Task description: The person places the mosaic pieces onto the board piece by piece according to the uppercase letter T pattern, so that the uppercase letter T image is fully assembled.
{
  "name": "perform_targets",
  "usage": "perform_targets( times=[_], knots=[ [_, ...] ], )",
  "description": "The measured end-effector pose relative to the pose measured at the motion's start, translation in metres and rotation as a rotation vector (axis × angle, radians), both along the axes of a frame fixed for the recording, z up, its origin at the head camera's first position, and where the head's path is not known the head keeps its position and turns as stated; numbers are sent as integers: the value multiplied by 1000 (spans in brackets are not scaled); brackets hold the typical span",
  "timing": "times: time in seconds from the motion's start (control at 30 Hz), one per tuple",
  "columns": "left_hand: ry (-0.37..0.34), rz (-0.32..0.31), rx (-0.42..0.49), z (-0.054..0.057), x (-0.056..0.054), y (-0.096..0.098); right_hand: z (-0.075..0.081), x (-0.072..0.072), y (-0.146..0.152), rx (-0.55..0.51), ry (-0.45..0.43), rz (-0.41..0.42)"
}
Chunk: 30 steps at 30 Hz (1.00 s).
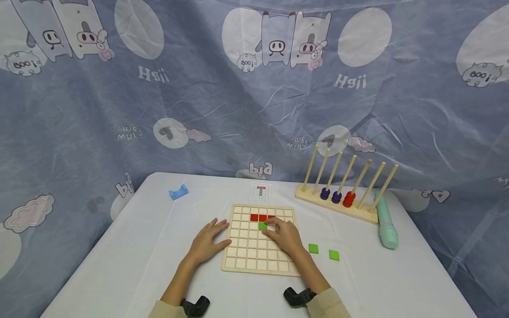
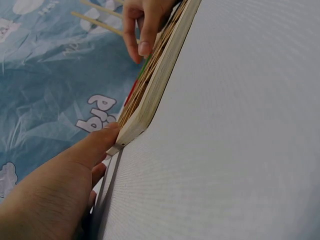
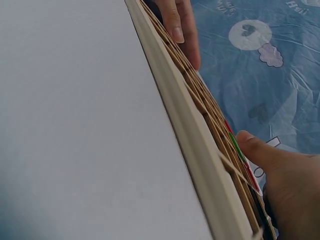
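Observation:
A wooden grid board (image 1: 240, 263) lies on the white table. Three red tiles (image 1: 263, 218) fill neighbouring cells in one row, and a green tile (image 1: 262, 225) lies flat in the cell below the middle one. Over that green tile is my right hand (image 1: 287, 236), its thumb and index fingertips apart at the tile's right side. My left hand (image 1: 207, 243) rests on the table at the board's left edge, thumb and fingers spread against the frame. The left wrist view shows the left thumb (image 2: 102, 142) at the board's corner.
Two loose green tiles (image 1: 313, 248) lie right of the board. Behind it is a card (image 1: 260, 191) with a red and green T pattern. A wooden peg stand (image 1: 338, 205) with purple and red beads, a mint-green cylinder (image 1: 386, 225) and a blue curved piece (image 1: 178, 192) stand farther back.

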<state>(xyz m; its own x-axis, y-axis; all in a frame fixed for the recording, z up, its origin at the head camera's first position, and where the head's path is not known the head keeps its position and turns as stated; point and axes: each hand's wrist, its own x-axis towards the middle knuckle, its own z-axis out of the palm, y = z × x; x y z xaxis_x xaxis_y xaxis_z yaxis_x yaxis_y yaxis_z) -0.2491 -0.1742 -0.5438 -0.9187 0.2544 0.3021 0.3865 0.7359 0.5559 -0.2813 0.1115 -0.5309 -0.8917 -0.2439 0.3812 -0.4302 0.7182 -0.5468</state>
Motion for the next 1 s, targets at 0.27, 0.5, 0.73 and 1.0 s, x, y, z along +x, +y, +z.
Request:
perform_targets(
  times=[0.27,0.5,0.73,1.0],
  knots=[
    [27,-3,-11,0,-1,1,2,15,31,-19,28,-11],
    [-9,4,-17,0,-1,-1,1,34,71,7,93,-42],
    [-19,2,-13,2,0,0,-3,52,111,27,115,-76],
    [-26,12,2,2,0,1,-4,64,133,40,153,-89]
  ],
)
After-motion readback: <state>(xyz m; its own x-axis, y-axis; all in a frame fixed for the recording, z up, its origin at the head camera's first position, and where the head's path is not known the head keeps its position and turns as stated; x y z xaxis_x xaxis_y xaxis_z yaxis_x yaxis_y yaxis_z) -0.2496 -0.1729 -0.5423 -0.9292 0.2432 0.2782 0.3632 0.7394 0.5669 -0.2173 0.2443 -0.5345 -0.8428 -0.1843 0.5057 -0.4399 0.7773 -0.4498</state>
